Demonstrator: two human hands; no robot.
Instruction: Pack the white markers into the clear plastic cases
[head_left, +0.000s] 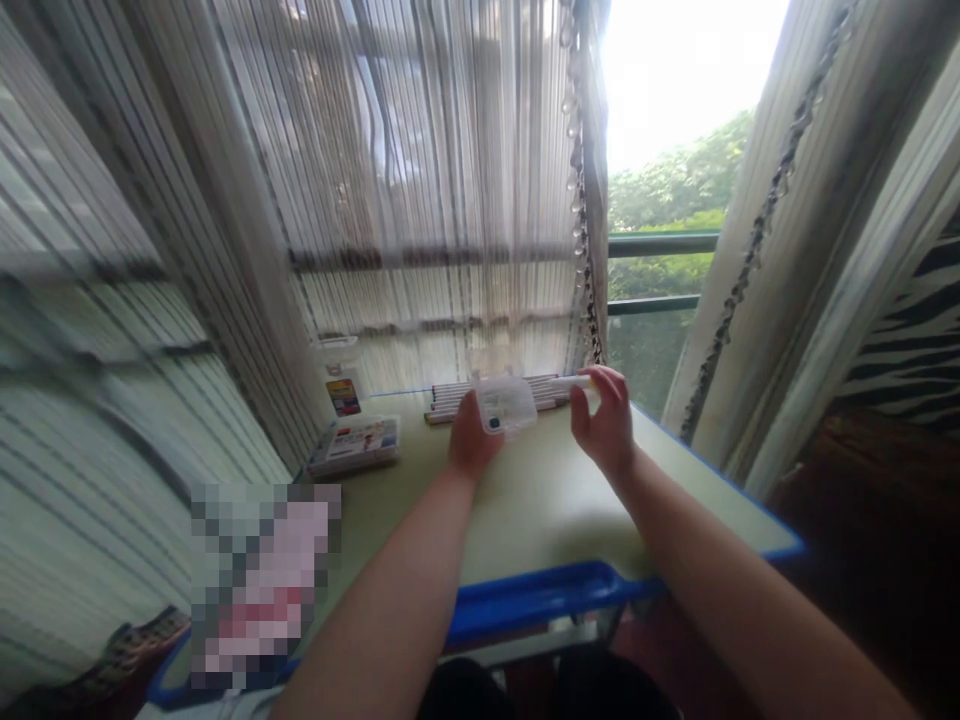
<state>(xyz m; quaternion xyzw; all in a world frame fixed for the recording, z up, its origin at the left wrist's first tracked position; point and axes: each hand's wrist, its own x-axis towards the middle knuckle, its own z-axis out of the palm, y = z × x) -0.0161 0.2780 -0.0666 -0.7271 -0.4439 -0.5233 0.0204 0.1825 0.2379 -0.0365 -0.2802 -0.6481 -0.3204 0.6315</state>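
My left hand [475,440] grips a small clear plastic box [511,405] by its left side, above the far part of the desk. A small dark piece shows inside the box near its bottom. A white marker pen [574,382] is pinched between the thumb and fingers of my right hand [606,415], lying level with its left end close to the box. Behind the box, several thin pens [448,400] lie side by side along the far edge of the desk, partly hidden by the box and my left hand.
The pale desk [540,510] has a blue rim. A flat case with a printed label [360,442] lies at its far left, with an upright clear container [343,375] behind it. A blurred pink item [277,570] lies at the left edge. Curtains [420,180] hang behind.
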